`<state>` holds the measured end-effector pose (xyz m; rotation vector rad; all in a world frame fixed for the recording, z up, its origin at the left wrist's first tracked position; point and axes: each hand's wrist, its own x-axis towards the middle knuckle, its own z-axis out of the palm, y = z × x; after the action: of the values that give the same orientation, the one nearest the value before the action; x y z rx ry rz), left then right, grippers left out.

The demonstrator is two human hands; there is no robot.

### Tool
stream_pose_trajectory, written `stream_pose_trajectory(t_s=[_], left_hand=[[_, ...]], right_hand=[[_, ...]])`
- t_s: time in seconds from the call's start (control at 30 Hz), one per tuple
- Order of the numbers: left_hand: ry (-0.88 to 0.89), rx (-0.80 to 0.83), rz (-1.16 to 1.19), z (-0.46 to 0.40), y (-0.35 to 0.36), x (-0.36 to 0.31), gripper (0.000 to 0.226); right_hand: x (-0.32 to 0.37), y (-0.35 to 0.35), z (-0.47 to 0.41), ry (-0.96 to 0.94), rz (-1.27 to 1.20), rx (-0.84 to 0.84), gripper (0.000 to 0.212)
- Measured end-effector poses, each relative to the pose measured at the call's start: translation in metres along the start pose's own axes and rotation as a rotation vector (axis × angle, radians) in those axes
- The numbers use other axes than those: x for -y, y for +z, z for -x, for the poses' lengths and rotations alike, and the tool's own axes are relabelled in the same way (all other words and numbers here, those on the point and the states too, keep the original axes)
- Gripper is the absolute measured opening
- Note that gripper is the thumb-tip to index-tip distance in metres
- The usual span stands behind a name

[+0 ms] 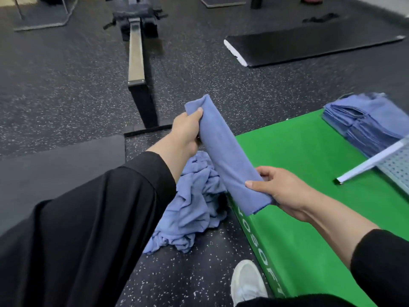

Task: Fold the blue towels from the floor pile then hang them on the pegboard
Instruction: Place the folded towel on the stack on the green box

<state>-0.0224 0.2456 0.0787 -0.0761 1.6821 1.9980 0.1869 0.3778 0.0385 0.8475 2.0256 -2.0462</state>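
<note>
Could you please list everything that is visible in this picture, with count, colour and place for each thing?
folded towel: one, blue, held in the air between both hands
towel pile: one heap, blue, crumpled on the floor beside the box
towel stack: one, blue, folded, on the far end of the box
box: one, green, on the floor at right
pegboard: one, white, lying on the box, partly in view
mat: one, black, on the floor far right
bench: one, black and metal, far centre
shoe: one, white, bottom centre
left hand: grips the towel's far end
right hand: grips the towel's near end
</note>
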Motion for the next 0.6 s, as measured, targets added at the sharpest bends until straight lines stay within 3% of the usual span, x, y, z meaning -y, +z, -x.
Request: stream_pose_trajectory(t_s=[0.17,0.27,0.33,0.6], left_hand=[[-0.125,0.020,-0.052,-0.035,0.040,0.062,0.008],[-0.186,0.011,-0.111,-0.053,0.057,0.093,0.016],[-0.189,0.019,-0.157,-0.063,0.066,0.110,0.020],[-0.190,0.029,-0.261,-0.116,0.084,0.158,0.018]], right_hand=[[-0.065,-0.038,-0.014,0.064,0.016,-0.134,0.037],[-0.096,-0.055,-0.022,0.087,0.052,-0.194,0.032],[-0.111,-0.065,-0.028,0.107,0.071,-0.200,0.028],[-0.140,-0.085,-0.066,0.115,0.338,-0.311,0.044]])
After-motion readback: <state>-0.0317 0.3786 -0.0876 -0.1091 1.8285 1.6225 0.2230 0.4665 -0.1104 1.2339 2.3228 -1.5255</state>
